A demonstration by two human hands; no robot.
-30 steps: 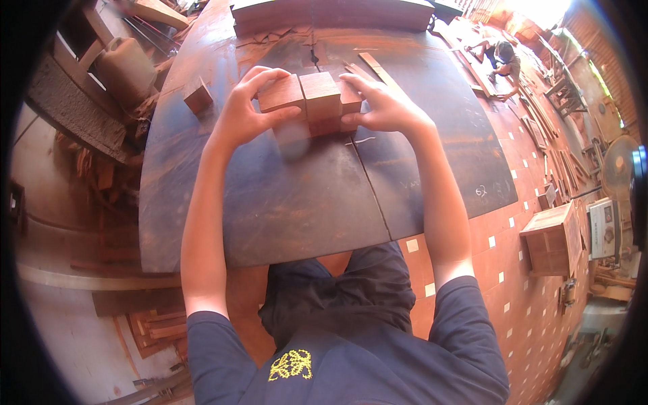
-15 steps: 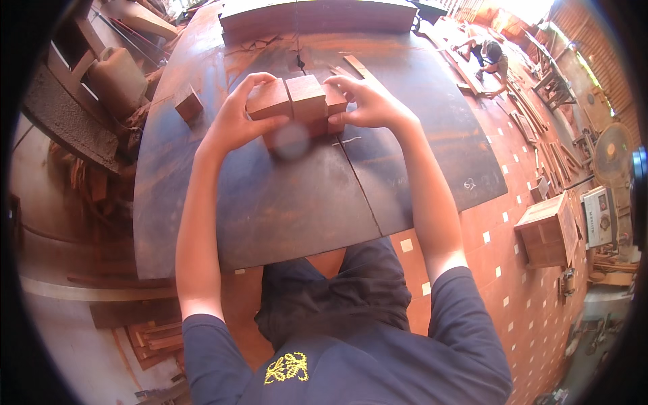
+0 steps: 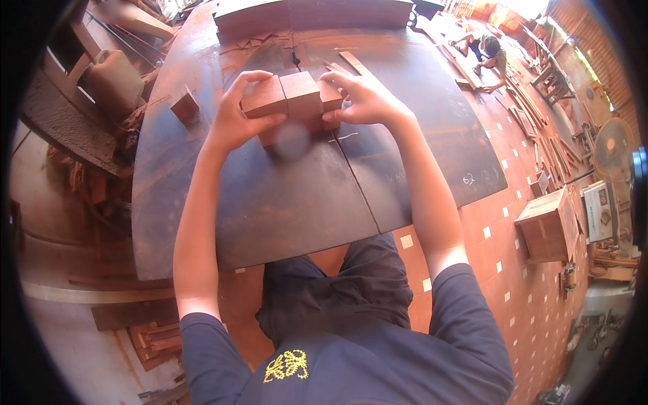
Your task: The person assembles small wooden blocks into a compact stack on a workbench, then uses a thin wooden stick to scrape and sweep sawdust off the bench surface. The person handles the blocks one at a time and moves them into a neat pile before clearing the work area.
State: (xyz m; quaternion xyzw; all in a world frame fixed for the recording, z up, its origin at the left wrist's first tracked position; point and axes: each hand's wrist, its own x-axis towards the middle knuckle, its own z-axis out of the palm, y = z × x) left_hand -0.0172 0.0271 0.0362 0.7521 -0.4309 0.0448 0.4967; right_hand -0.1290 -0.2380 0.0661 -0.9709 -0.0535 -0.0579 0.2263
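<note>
Several reddish-brown wood blocks are pressed together in a group on a dark tabletop (image 3: pixel 270 229). My left hand (image 3: pixel 233 121) grips the left block (image 3: pixel 264 100), with its thumb along the near side and its fingers over the far edge. At the other end, my right hand (image 3: pixel 371 101) closes thumb and fingers around the right block (image 3: pixel 330 98). Between them, the middle block (image 3: pixel 301 93) stands slightly higher. Darker wood shows beneath the group, partly hidden by a blurred spot. Just beyond the blocks, a small dark upright piece (image 3: pixel 295 61) lines up with the slit in the tabletop.
A loose wood block (image 3: pixel 184 108) sits left of my left hand. Thin wood strips (image 3: pixel 352 62) lie beyond my right hand. A long dark wooden piece (image 3: pixel 317 20) spans the far edge. At right are a wooden box (image 3: pixel 548 226), a fan (image 3: pixel 613 148) and a crouching person (image 3: pixel 489 50).
The whole view has shifted very slightly. Both hands keep the same hold, and the blocks show no clear movement over the tabletop.
</note>
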